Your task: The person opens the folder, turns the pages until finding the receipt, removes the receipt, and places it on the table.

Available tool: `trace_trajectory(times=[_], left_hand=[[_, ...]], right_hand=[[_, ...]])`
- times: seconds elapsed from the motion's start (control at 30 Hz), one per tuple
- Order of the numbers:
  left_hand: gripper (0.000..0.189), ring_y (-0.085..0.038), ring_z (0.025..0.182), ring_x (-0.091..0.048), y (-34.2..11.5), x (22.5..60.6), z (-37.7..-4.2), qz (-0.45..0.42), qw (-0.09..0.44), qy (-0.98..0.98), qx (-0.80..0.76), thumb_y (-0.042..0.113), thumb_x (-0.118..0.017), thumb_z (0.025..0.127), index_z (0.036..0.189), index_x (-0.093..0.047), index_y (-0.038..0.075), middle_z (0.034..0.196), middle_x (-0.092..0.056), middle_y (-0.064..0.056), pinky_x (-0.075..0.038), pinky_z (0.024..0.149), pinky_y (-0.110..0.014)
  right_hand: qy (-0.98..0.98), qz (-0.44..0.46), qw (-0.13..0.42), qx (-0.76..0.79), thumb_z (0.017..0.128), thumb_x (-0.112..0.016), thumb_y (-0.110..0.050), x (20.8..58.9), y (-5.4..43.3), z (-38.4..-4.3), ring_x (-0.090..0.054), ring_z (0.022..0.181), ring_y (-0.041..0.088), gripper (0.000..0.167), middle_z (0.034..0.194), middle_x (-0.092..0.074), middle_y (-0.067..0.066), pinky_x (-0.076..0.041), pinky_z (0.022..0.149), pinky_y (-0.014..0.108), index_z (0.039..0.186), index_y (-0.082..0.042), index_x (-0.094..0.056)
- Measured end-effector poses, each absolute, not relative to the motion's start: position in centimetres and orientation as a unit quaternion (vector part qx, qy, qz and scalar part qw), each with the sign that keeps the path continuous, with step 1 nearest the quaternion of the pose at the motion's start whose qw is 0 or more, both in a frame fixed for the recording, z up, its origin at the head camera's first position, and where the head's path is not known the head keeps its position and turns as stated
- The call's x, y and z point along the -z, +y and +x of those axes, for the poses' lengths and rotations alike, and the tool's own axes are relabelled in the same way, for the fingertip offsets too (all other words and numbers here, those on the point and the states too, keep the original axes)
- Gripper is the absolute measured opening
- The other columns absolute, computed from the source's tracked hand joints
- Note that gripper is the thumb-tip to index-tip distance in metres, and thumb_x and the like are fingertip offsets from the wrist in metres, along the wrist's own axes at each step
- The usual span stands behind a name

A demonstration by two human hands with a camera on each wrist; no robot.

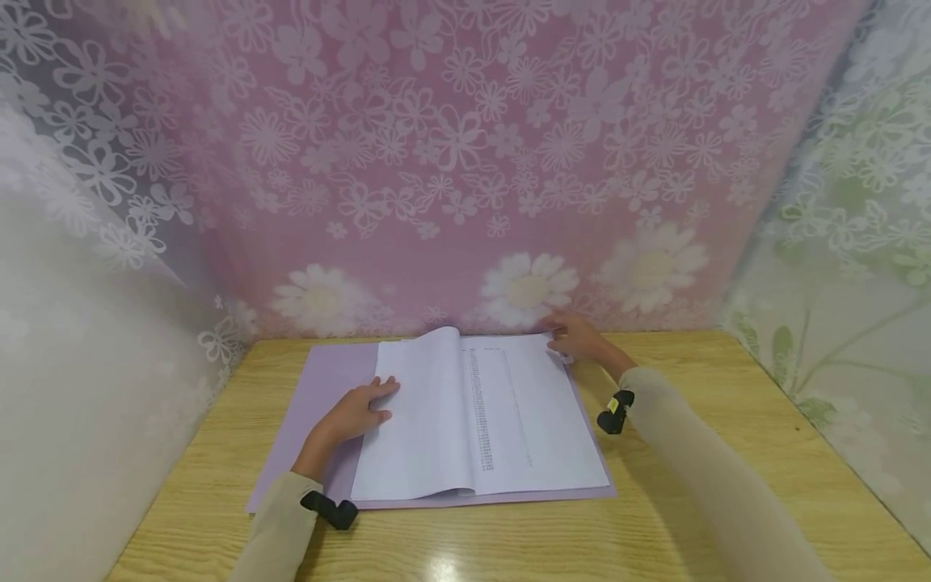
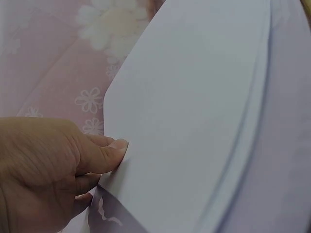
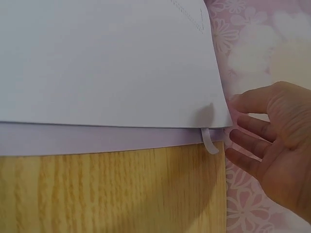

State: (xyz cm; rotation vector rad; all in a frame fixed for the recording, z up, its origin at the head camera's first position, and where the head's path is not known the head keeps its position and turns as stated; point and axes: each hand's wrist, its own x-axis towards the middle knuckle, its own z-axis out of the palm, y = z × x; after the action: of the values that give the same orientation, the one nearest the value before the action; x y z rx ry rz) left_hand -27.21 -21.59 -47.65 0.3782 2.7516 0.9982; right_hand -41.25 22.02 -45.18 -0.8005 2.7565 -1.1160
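Note:
A booklet of white sheets on a lilac cover [image 1: 333,365] lies spread on the table. Its left page [image 1: 414,449] bulges near the fold; columns of small print run down the right page [image 1: 541,424]. My left hand [image 1: 354,410] is at the left page's outer edge. In the left wrist view, thumb and fingers pinch the edge of a white sheet [image 2: 184,97], the thumb over it. Beside the right page's far outer corner is my right hand [image 1: 578,339], its fingers loosely extended and apart from the sheet in the right wrist view.
A narrow pale strip [image 3: 210,141] hangs out beside the page corner. The wooden table [image 1: 676,356] meets a pink flowered curtain [image 1: 436,267] right behind the booklet. Pale flowered cloth [image 1: 858,339] hangs at the right, with a whitish drape [image 1: 94,364] at the left.

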Motion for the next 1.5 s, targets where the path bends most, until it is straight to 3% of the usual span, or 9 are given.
trace_trajectory(times=[0.37,1.13,1.5], left_hand=[[0.056,-0.040,0.156,-0.020,-21.6,48.2,-27.5,0.131,0.093,0.927,-0.338,0.004,-0.064,0.097,0.151,-0.048,0.004,0.164,-0.034,-0.015,-0.022,0.125,-0.059],[0.056,-0.040,0.155,-0.021,-21.6,47.9,-27.4,0.134,0.098,0.928,-0.335,0.004,-0.064,0.097,0.151,-0.048,0.003,0.163,-0.035,-0.015,-0.022,0.124,-0.059],[0.056,-0.040,0.155,-0.023,-22.0,48.0,-27.9,0.137,0.094,0.933,-0.321,0.005,-0.065,0.097,0.151,-0.049,0.004,0.163,-0.035,-0.015,-0.023,0.124,-0.060]], right_hand=[[0.902,-0.270,0.052,0.332,0.095,-0.063,0.003,45.1,21.8,-42.1,-0.050,0.133,0.053,0.051,0.143,-0.052,0.036,-0.042,0.111,0.063,0.142,0.016,-0.047],[0.906,-0.281,0.029,0.316,0.094,-0.065,0.003,45.3,21.8,-42.1,-0.056,0.126,0.052,0.043,0.138,-0.057,0.035,-0.046,0.107,0.062,0.134,0.015,-0.056],[0.915,-0.236,0.036,0.325,0.099,-0.060,-0.003,44.3,20.9,-41.8,-0.056,0.128,0.048,0.042,0.137,-0.059,0.031,-0.046,0.109,0.059,0.139,0.008,-0.055]])
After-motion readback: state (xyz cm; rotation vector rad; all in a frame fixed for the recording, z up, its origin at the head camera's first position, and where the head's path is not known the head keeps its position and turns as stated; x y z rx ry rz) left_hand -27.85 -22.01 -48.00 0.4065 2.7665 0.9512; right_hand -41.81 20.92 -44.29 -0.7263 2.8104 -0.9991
